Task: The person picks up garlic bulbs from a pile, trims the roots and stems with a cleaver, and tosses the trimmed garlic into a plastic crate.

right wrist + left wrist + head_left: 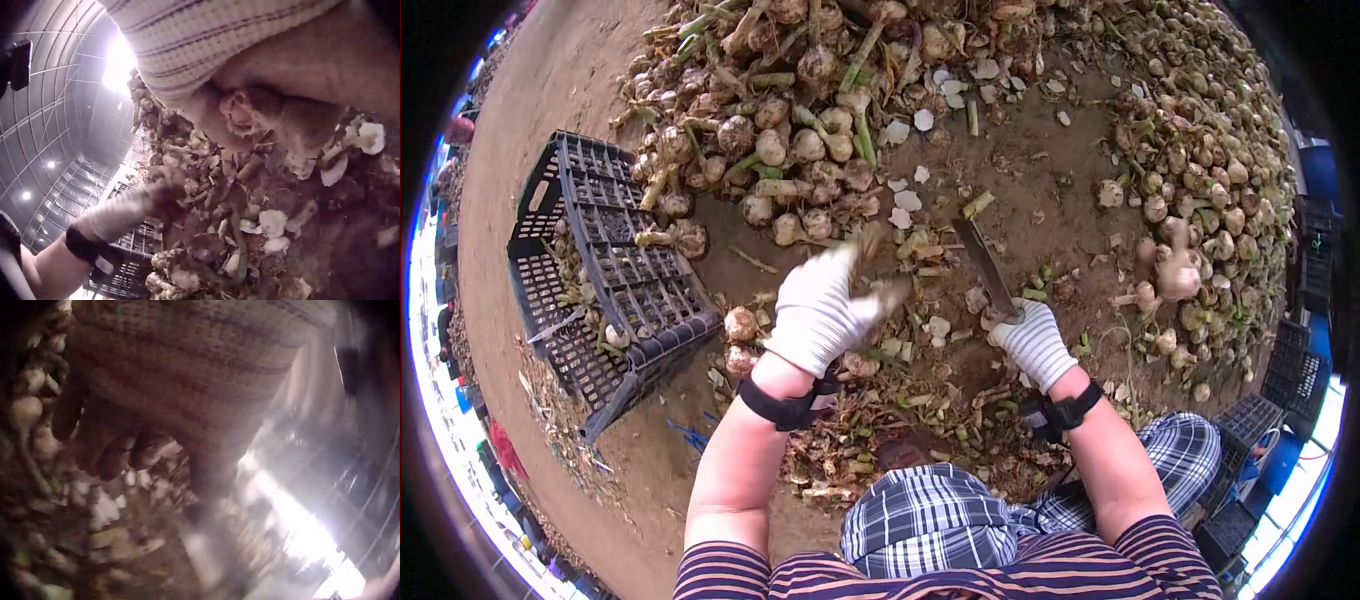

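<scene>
My right hand (1032,342), in a striped white glove, grips a knife (985,268) whose blade points up and away over the soil. In the right wrist view the gloved fingers (300,122) are curled, and the knife is hidden. My left hand (825,305), gloved alike and blurred, reaches toward the near side of a heap of garlic with stalks (800,140). Its thumb stands apart from the fingers, with no bulb between them. In the left wrist view its fingers (112,459) hang loosely bent. A blurred garlic bulb (1178,270) appears in mid-air at the right.
A black plastic crate (615,240) lies tipped at the left, some garlic inside. A large pile of trimmed garlic bulbs (1230,190) spreads along the right. Cut stalks and peelings (900,420) litter the ground before my knees. More crates (1250,420) stand at the far right.
</scene>
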